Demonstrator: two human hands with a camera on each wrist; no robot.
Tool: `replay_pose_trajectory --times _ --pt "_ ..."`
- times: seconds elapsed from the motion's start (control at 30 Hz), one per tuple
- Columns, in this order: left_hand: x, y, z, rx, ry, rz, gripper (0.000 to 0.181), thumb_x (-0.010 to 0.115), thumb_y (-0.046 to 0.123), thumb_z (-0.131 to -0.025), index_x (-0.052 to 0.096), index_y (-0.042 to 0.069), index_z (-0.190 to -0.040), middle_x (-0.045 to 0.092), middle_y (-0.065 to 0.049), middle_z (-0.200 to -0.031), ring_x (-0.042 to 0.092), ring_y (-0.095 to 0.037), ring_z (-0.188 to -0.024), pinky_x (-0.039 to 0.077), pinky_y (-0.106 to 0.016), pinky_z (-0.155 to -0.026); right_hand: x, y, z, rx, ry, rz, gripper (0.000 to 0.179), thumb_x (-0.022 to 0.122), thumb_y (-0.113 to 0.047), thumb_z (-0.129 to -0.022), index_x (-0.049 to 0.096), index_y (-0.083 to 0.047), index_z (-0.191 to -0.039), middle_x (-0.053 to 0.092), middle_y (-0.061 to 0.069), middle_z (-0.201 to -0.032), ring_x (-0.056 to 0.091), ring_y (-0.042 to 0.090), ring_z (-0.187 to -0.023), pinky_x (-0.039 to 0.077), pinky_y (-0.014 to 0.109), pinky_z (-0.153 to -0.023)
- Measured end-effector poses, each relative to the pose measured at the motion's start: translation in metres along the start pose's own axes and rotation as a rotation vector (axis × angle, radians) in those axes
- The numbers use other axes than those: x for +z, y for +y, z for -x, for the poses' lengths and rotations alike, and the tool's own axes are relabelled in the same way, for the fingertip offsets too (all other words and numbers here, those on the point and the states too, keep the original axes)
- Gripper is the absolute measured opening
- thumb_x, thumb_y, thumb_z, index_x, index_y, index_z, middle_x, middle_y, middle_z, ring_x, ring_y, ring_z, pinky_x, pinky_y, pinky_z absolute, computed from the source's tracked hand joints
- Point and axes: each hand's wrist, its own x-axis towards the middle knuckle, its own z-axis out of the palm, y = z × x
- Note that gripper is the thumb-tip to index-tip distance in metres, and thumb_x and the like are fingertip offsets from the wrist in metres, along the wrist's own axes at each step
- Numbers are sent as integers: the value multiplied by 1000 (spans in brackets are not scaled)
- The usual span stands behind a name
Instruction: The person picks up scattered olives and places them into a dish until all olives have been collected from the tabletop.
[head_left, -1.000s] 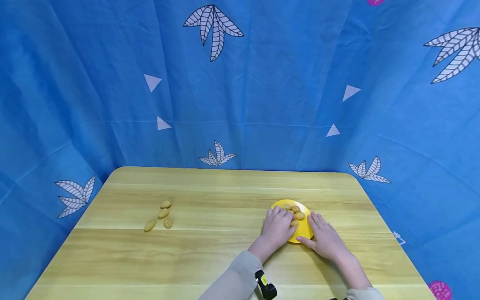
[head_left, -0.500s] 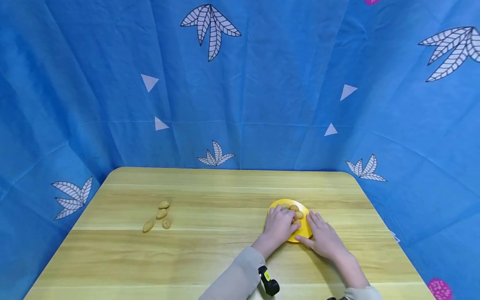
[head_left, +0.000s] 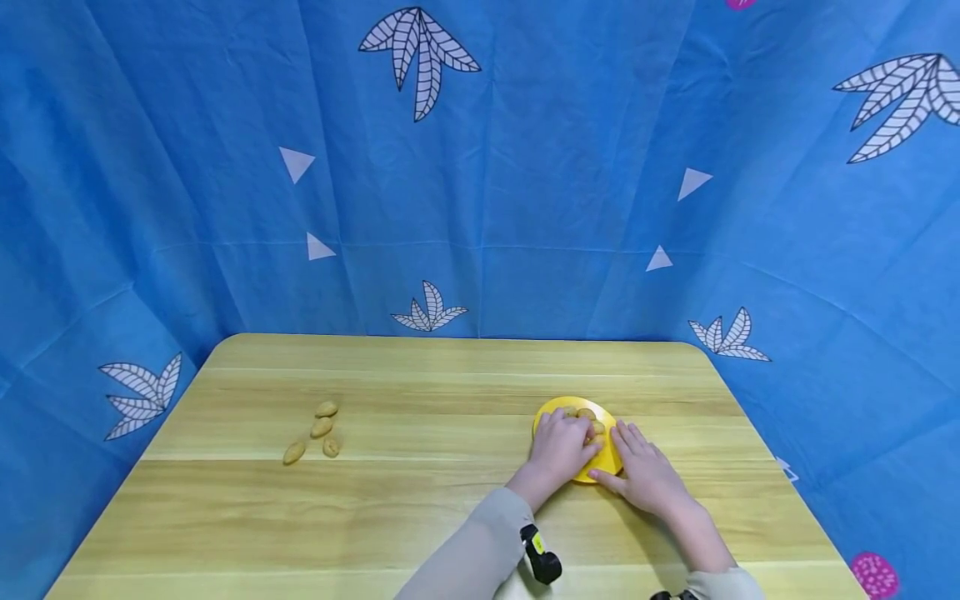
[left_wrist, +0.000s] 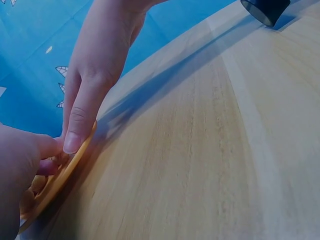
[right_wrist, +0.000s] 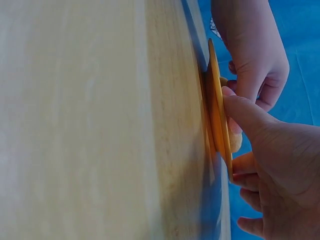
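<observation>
A yellow plate [head_left: 609,462] lies on the table toward the right, bearing several tan oval nuts [head_left: 587,414]. My left hand [head_left: 561,448] reaches over its left side, fingers curled down among the nuts and hiding some of them. In the right wrist view, the fingers and thumb of my left hand [right_wrist: 262,60] close at a nut beside the plate's rim [right_wrist: 216,75]. My right hand [head_left: 651,479] holds the plate's right edge. Its thumb lies at the near rim, and its fingers spread along the right rim.
Several similar nuts [head_left: 322,427] lie loosely grouped on the left part of the wooden table [head_left: 420,517]. A blue patterned cloth [head_left: 480,167] hangs behind and around the table. A black wrist-worn device [head_left: 542,560] sits at my left sleeve.
My left hand has shifted slightly right over the plate, its thumb and fingers drawing in on the nuts. My right hand stays at the rim, and the nuts at left are unmoved.
</observation>
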Motion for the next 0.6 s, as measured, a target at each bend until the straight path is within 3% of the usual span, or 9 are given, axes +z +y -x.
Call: replay_pose_trajectory --times 0.33,0.6 --pt "4 0 -2 15 23 3 28 66 55 -85 58 29 -78 56 20 -70 52 -6 -80 28 -22 -66 3 1 -1 -9 7 10 91 58 -60 -89 38 11 -142 31 29 -153 28 48 -142 30 64 -109" --pt "0 -7 5 27 65 -2 27 68 55 -84 62 29 -81 61 21 -73 54 -7 -84 30 -21 -69 2 0 -1 -4 7 11 90 57 -60 -89 39 12 -141 31 29 -153 28 48 -142 30 63 -109"
